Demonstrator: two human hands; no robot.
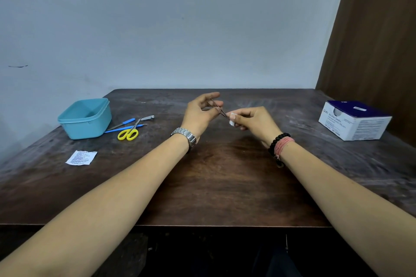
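The left hand [200, 114] pinches thin metal tweezers [216, 107], tips angled toward the right hand [255, 119], which pinches a small white swab pad [232, 117] against them (apparently to wipe).

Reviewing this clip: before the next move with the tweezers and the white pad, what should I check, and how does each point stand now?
1. Tweezers secure in the left hand: ok, pinched between its fingers, above the table.
2. White pad secure in the right hand: ok, pinched at the fingertips.
3. Pad meets the tweezers' tip: ok, the tip ends at the pad.
4. Tweezers wiped clean: cannot tell, too small.
5. Teal container ready to take tools: ok, no lid on it.
6. Yellow scissors out of the hands' way: ok, lying beside the container.
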